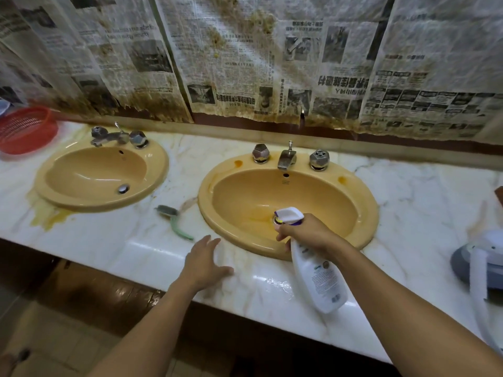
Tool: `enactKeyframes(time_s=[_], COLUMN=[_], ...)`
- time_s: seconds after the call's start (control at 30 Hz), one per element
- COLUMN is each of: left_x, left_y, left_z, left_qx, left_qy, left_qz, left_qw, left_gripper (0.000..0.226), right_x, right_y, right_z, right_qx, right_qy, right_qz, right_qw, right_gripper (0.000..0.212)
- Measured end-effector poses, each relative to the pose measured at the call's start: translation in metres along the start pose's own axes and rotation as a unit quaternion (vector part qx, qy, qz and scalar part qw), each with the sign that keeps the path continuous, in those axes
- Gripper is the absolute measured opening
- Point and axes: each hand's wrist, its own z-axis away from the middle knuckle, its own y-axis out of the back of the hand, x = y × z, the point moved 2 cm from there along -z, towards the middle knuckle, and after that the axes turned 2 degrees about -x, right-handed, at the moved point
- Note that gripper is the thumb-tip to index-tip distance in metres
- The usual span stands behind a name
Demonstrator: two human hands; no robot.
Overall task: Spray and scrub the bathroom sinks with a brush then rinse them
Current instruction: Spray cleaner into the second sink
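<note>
Two yellow-orange sinks are set in a marble counter (152, 251): the left sink (100, 178) and the right sink (288, 202). My right hand (307, 232) grips the neck of a white spray bottle (317, 276), whose nozzle points into the right sink's bowl above the drain. My left hand (204, 262) rests open on the counter by the right sink's front-left rim. A green-handled scrub brush (174, 220) lies on the counter between the two sinks, just beyond my left hand.
Each sink has a chrome tap with two faceted knobs (287, 157). A red plastic basket (25, 130) sits at the far left. A grey and white appliance (481, 265) stands at the right edge. Stained newspaper (245, 58) covers the wall behind.
</note>
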Motion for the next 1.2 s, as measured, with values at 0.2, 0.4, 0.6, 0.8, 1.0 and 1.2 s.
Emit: enactKeyframes(time_s=[0.2,0.4,0.6,0.8,1.0,1.2], left_x=[-0.005,-0.001,0.002,0.004,0.006,0.013], left_y=[-0.024,-0.021,-0.019,-0.019,-0.017,-0.01], left_z=[-0.002,-0.006,-0.006,-0.005,-0.003,-0.007], left_qx=[-0.053,-0.072,-0.084,-0.088,-0.082,-0.104], left_qy=[0.02,0.038,0.045,0.049,0.062,0.124], left_qz=[-0.049,-0.046,-0.052,-0.054,-0.041,-0.061], left_qw=[0.997,0.996,0.994,0.993,0.994,0.985], left_gripper=[0.126,0.13,0.13,0.13,0.135,0.153], right_x=[0.01,0.016,0.016,0.023,0.035,0.046], right_y=[0.004,0.007,0.0,0.008,0.018,0.035], right_z=[-0.003,-0.006,-0.014,-0.016,-0.004,-0.001], right_qx=[0.033,-0.034,0.022,0.057,0.042,0.09], right_qy=[-0.017,-0.025,-0.045,-0.064,-0.091,-0.105], right_qz=[0.06,-0.012,0.032,0.052,0.044,0.062], right_qw=[0.998,0.999,0.998,0.995,0.994,0.988], right_gripper=[0.013,0.031,0.02,0.029,0.036,0.036])
